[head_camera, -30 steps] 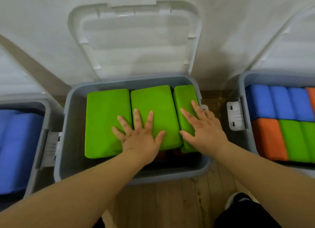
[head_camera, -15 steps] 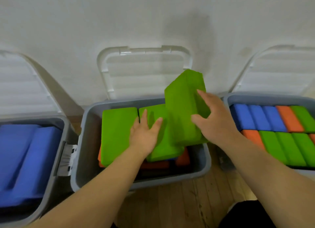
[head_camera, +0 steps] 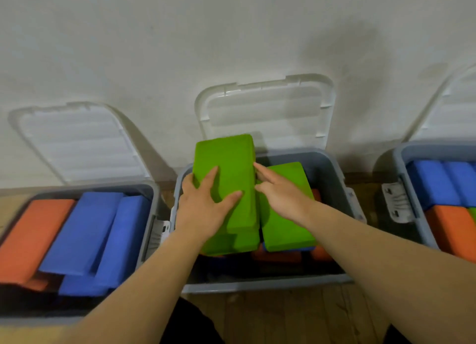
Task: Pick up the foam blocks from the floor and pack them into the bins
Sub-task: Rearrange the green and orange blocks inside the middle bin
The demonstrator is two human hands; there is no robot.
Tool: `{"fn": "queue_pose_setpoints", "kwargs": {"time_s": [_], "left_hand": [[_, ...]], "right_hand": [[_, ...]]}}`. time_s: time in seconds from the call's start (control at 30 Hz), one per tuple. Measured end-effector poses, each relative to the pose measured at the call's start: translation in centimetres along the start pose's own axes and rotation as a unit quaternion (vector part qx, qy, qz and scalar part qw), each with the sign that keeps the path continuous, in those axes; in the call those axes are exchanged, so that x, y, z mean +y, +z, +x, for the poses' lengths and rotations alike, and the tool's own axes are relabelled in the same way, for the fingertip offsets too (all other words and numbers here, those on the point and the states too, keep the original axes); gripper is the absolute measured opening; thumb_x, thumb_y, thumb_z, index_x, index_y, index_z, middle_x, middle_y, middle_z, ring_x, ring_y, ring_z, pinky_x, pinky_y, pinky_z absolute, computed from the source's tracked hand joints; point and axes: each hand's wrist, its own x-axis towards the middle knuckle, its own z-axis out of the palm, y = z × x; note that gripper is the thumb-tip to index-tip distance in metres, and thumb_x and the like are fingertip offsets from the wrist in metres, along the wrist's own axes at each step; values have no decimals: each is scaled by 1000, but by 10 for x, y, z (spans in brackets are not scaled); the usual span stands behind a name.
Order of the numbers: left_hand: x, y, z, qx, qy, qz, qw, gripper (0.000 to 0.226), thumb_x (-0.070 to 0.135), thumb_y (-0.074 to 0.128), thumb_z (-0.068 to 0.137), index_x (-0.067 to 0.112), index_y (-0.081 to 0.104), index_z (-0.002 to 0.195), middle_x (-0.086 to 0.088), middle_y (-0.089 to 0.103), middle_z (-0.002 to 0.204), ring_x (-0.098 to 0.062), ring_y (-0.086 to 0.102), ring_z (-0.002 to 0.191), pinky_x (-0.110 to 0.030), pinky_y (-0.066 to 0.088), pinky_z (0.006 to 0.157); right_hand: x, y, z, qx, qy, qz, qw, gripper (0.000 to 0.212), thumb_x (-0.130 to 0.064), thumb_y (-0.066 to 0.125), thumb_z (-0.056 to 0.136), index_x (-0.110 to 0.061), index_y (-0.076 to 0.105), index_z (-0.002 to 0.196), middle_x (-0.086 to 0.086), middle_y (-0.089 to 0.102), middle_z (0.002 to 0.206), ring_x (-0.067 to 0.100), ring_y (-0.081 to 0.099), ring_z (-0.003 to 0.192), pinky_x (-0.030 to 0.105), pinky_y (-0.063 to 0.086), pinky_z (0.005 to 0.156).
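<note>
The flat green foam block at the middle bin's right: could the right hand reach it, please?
Probably yes: the right hand is over the flat green foam block, its top uncovered; the raised green foam block in the left hand is beside it.

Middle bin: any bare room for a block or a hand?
Free: the strip between right green block and middle bin right wall; the dark gap along its front wall. Crowded: the left side, with left hand and right hand at upper green block.
</note>
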Motion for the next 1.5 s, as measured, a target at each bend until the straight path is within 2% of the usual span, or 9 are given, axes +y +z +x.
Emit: {"fn": "queue_pose_setpoints", "kwargs": {"time_s": [0.07,0.17,0.3,0.5,0.87,1.1,1.3,1.4,1.5], "left_hand": [[-11,0,2,-20,-24,106,994,101,99,41,70,55,12,156,-3,10,165,-41,33,145,-57,35,115],[-13,17,-1,-71,-32,207,975,102,103,25,68,58,-5,155,-4,-4,170,-48,19,149,-65,27,115],[-4,19,8,-77,-31,217,973,104,103,26,69,56,-4,156,-5,-7,171,-50,17,148,-63,29,115],[-13,6,12,-116,-80,213,967,123,105,42,57,54,-12,155,-4,-18,170,-50,5,151,-73,19,114],[0,19,12,-91,-70,219,969,114,92,46,68,49,-9,158,-8,-12,170,-54,11,149,-69,27,112],[8,-3,15,-38,-36,225,973,114,91,51,66,55,-8,156,-2,-13,170,-51,14,148,-66,30,111],[2,27,14,-96,-7,245,965,108,94,41,73,52,-14,156,-5,-17,170,-54,3,151,-71,20,115],[2,34,19,-85,0,254,964,108,95,38,72,52,-13,156,-6,-16,171,-54,4,151,-70,19,114],[1,36,20,-82,-2,255,963,107,96,37,71,53,-14,156,-5,-15,171,-53,5,151,-69,20,115]], "right_hand": [[5,-5,7,17,9,-151,988,58,-24,54,101,-30,39,156,-5,39,161,15,34,149,28,28,116],[41,-35,11,121,124,-367,914,75,-63,48,95,-41,18,160,6,16,169,36,23,152,51,25,119],[82,-49,13,70,200,-298,931,86,-57,48,101,-36,-8,163,17,-3,169,41,21,152,47,24,122],[81,-46,24,65,158,-310,935,84,-49,48,101,-32,-7,163,18,15,167,40,31,147,44,31,115],[87,-58,26,52,160,-312,935,93,-53,57,98,-31,-5,164,20,23,163,41,35,144,46,35,116],[78,-25,19,68,122,-254,957,87,-43,63,97,-35,7,163,9,64,134,29,66,107,32,50,86],[90,-61,23,51,92,-255,961,80,-30,56,99,-33,9,163,5,64,118,28,62,92,35,46,72],[103,-83,32,127,110,-235,957,73,-32,54,101,-22,15,162,17,54,142,39,58,118,40,46,93],[125,-78,35,85,143,-212,963,74,-40,51,102,-23,11,163,18,42,156,43,51,129,45,42,103]]}}
